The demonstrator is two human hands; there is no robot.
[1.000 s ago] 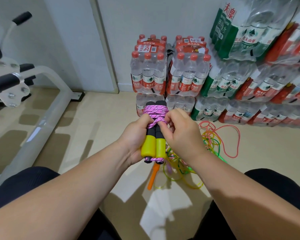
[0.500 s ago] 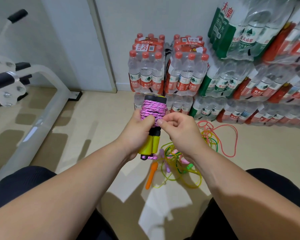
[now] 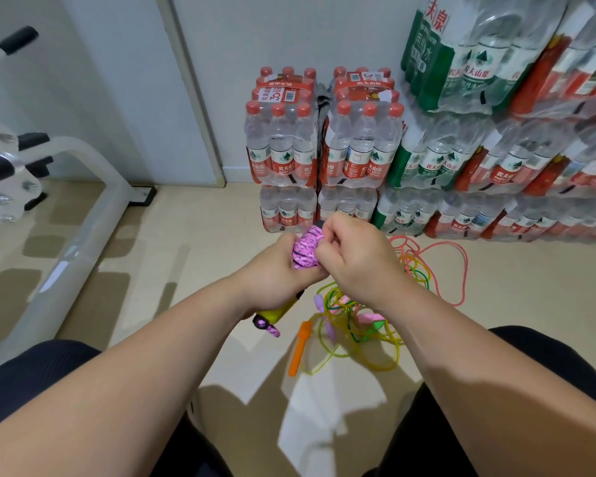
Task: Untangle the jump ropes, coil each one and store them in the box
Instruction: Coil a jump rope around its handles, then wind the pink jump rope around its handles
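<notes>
The left hand (image 3: pixel 276 273) has its grip wrapped round the pink rope (image 3: pixel 307 251) coiled on its yellow handles (image 3: pixel 276 313) — long axis tilting away and rightward; the right hand (image 3: pixel 355 266) pinches the coil's far end. No box in view — tangled ropes (image 3: pixel 358 325) lie below

Storeroom, stacked bottled-water packs (image 3: pixel 324 142), exercise machine (image 3: pixel 66 201)

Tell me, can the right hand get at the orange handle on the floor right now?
Probably not yet: the right hand pinches the pink rope that the left hand grips. The orange handle lies uncovered on the floor just below, so after letting go the way looks free.
</notes>
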